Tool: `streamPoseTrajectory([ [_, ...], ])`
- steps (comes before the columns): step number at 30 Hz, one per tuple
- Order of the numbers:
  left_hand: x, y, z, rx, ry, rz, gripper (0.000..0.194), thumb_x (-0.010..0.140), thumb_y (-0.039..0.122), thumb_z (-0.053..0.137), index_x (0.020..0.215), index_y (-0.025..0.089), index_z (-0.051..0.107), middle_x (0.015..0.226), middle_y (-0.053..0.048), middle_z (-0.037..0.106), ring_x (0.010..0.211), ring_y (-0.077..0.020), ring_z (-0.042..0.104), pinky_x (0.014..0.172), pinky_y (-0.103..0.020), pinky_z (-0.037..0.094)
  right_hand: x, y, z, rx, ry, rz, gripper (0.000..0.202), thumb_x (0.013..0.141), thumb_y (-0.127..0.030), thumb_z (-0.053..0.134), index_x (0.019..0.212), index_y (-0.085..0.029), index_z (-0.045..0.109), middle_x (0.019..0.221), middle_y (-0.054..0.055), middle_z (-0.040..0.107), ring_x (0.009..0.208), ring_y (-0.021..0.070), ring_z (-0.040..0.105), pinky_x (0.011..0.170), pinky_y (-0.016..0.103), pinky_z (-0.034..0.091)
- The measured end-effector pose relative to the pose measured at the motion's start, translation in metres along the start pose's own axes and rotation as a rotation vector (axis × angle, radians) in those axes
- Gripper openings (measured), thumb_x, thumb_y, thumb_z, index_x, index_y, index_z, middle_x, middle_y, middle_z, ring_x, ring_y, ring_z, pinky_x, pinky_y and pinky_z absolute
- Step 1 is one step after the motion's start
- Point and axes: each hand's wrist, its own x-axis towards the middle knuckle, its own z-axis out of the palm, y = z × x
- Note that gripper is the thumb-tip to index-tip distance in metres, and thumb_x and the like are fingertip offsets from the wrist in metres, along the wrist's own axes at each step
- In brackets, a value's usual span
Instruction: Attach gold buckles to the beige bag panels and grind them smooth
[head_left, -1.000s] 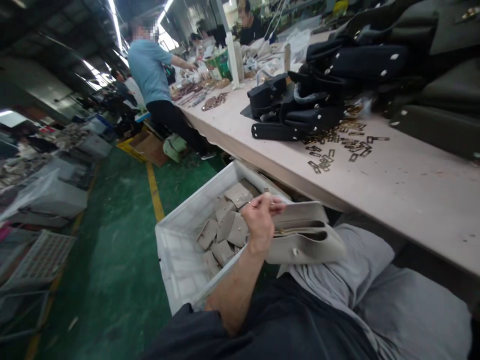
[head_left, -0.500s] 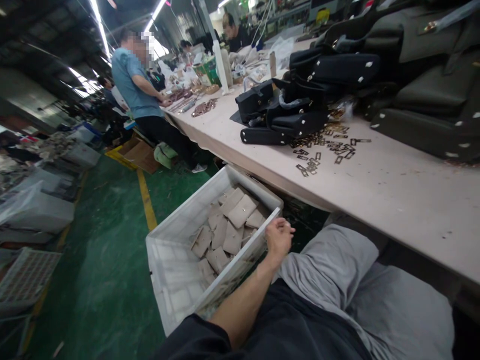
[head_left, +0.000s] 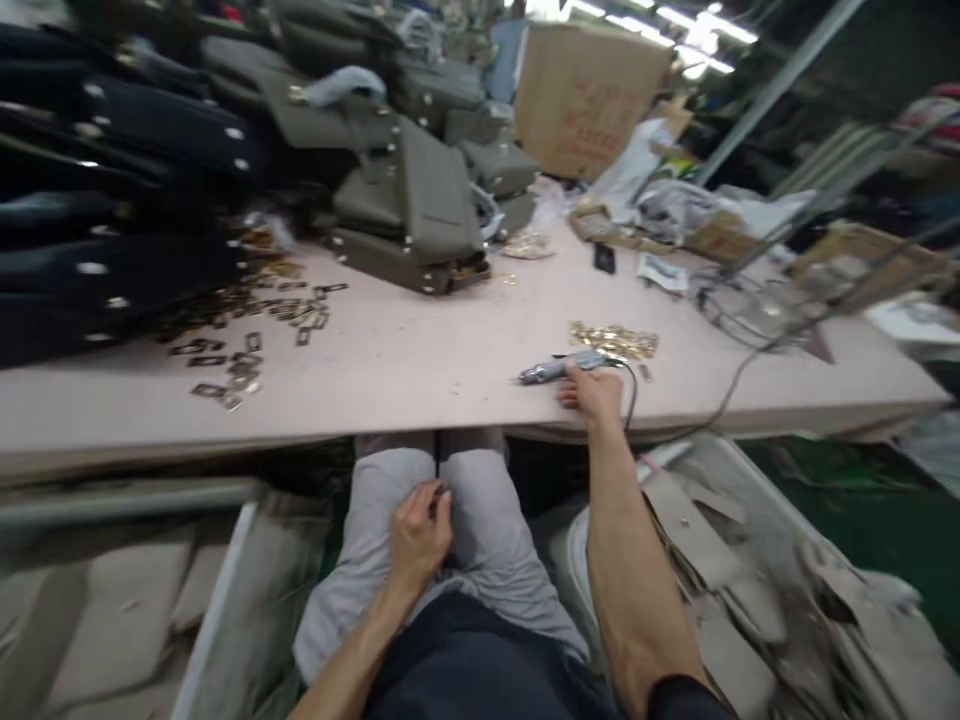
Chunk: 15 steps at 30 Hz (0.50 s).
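Observation:
On the tabletop, my right hand is closed at the rear of a grey electric screwdriver, thumb on its body and fingers curled at its near side. The tool lies nearly level with its bit pointing left, and a cord runs from its rear end. Just behind it is a pile of small gold-coloured metal pieces. My left hand is over my lap, fingers curled and pressed together. A tiny dark spot shows at its fingertips, too small to name.
Dark handbags are heaped at the table's back left, with loose metal buckles in front. A cardboard box stands behind. Bins with beige leather pieces stand left and right of my legs. A thin metal pole rises at right.
My view has swung right, from the left-hand bin to the table before me. My left hand has left the bin's rim for my lap. My right hand and the screwdriver have come into view.

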Motion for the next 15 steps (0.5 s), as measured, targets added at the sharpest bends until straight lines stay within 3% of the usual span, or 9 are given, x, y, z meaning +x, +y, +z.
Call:
streamPoseTrajectory([
  [3,-0.001,-0.022,0.015,0.126,-0.055,0.232,0.021,0.093,0.032,0.061,0.101,0.019,0.074,0.099,-0.013,0.079,0.086,-0.0310,0.077,0.076,-0.044,0.062,0.012,0.000,-0.049,-0.097,0.106,-0.062,0.034,0.088,-0.041,0.076,0.075,-0.012,0.066,0.064,0.005,0.066,0.048,0.0144,0.062,0.043,0.024,0.051],
  [6,-0.009,-0.033,0.018,0.245,-0.048,0.365,0.021,0.093,0.032,0.064,0.109,0.020,0.073,0.102,-0.011,0.079,0.083,-0.0293,0.076,0.076,-0.042,0.061,-0.005,0.028,-0.071,-0.200,0.164,-0.264,0.034,0.092,-0.050,0.066,0.084,-0.016,0.070,0.072,0.004,0.072,0.054,0.0141,0.067,0.050,0.022,0.052],
  [8,-0.010,-0.039,0.019,0.287,-0.042,0.399,0.024,0.093,0.032,0.066,0.112,0.021,0.072,0.103,-0.011,0.079,0.083,-0.0291,0.076,0.075,-0.041,0.060,-0.017,0.056,-0.096,-0.341,0.294,-0.324,0.038,0.096,-0.054,0.058,0.091,-0.018,0.071,0.079,0.005,0.075,0.063,0.0150,0.070,0.060,0.023,0.055],
  [11,-0.006,-0.045,0.024,0.322,-0.056,0.450,0.024,0.092,0.029,0.068,0.112,0.018,0.073,0.102,-0.010,0.079,0.082,-0.0268,0.075,0.077,-0.037,0.059,-0.036,0.101,-0.157,-0.742,0.514,-0.181,0.040,0.102,-0.048,0.045,0.104,-0.017,0.070,0.093,0.008,0.077,0.081,0.0174,0.073,0.080,0.027,0.055],
  [12,-0.004,-0.045,0.026,0.329,-0.066,0.467,0.023,0.092,0.028,0.068,0.112,0.017,0.073,0.102,-0.010,0.079,0.081,-0.0255,0.075,0.078,-0.036,0.058,-0.042,0.114,-0.180,-0.916,0.534,-0.069,0.039,0.103,-0.045,0.042,0.109,-0.017,0.069,0.097,0.008,0.077,0.088,0.0175,0.072,0.086,0.027,0.054],
  [15,-0.003,-0.043,0.032,0.335,-0.104,0.491,0.020,0.094,0.026,0.067,0.110,0.016,0.073,0.104,-0.010,0.079,0.080,-0.0227,0.075,0.077,-0.032,0.057,-0.061,0.147,-0.243,-1.088,0.540,0.116,0.036,0.095,-0.035,0.056,0.123,-0.013,0.067,0.108,0.013,0.075,0.103,0.0230,0.070,0.096,0.033,0.049],
])
